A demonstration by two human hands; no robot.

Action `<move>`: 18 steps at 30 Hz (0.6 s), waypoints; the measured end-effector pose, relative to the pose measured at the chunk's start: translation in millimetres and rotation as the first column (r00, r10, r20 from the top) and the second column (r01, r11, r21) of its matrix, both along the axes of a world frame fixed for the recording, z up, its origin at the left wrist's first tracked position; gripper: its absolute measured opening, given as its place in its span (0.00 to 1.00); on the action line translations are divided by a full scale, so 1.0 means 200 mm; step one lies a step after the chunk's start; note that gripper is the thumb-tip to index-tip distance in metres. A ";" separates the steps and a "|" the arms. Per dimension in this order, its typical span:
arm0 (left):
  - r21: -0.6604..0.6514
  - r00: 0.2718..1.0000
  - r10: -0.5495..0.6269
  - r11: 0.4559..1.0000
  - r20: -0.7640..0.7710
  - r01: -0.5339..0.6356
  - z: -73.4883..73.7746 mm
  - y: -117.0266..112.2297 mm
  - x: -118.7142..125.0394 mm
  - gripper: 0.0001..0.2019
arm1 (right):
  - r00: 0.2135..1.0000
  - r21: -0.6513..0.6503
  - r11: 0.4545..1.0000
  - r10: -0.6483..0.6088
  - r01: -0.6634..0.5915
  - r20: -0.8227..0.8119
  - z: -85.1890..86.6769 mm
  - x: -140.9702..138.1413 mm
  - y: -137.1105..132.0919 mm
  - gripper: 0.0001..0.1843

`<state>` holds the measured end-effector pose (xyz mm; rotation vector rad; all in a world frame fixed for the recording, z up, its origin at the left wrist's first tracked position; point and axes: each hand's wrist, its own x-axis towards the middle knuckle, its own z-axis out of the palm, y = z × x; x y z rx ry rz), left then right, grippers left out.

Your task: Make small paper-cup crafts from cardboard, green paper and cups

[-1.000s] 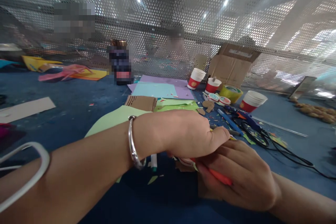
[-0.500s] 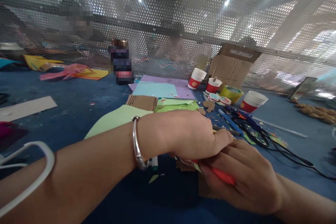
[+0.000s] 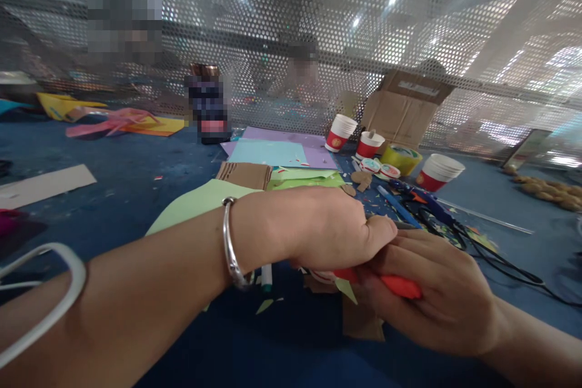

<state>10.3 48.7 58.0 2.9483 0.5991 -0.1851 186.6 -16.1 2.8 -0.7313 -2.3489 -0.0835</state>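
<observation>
Within the curled right hand [image 3: 431, 291], an orange-red thing [image 3: 401, 287], perhaps a handle, showing only in part between bent fingers and palm; too covered to name surely. Gripped closely, without visible gap, probably to prevent slipping or turning. Just above and to the left, the left hand [image 3: 325, 221], back upward and wrist bent, with thumb against the right fingers. Cannot tell how far open underneath, or whether with hold of anything, because of hidden fingers. Pressed together in this manner probably for steadying. Lying, therefore, low and to the right of the left hand, enclosed by the right one.

Just below the hands, a pale green scrap [image 3: 347, 290] and a piece of cardboard [image 3: 364, 320], on the blue table [image 3: 136, 160]. Near the left wrist, a marker [image 3: 267, 279]. Partly behind the left forearm, light green paper [image 3: 191, 206]. Farther away, yellow tape [image 3: 400, 160] and stacked paper cups [image 3: 340, 133], perhaps put there to leave working room.
</observation>
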 end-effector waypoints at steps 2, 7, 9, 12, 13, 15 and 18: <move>0.043 1.000 -0.005 0.999 -0.015 0.005 0.00 0.00 0.00 0.10 | 1.000 0.003 1.000 -0.013 0.013 0.010 0.00 0.01 0.00 0.10; 0.076 0.997 -0.039 0.996 -0.064 0.044 -0.01 0.00 0.00 0.08 | 0.998 0.017 0.998 -0.062 0.061 0.015 0.00 0.03 0.02 0.14; 0.109 0.994 -0.069 0.991 -0.080 0.078 -0.01 0.00 0.01 0.06 | 0.997 -0.002 0.998 -0.068 0.068 0.023 0.00 0.03 0.02 0.14; 0.139 0.992 -0.093 0.985 -0.090 0.105 -0.01 0.01 0.01 0.06 | 0.998 -0.041 0.997 -0.067 0.067 0.002 0.01 0.04 0.03 0.12; 0.137 0.991 -0.094 0.985 -0.095 0.107 -0.01 0.01 0.01 0.06 | 0.997 -0.052 0.996 -0.070 0.069 -0.022 0.02 0.04 0.03 0.12; 0.089 0.992 -0.078 0.992 -0.096 0.086 -0.01 0.02 0.01 0.09 | 0.994 -0.066 0.995 -0.079 0.074 -0.073 0.02 0.04 0.03 0.11; -0.029 0.997 -0.025 0.999 -0.075 0.022 0.01 0.02 0.00 0.15 | 0.989 -0.078 0.994 -0.081 0.072 -0.124 0.02 0.03 0.03 0.12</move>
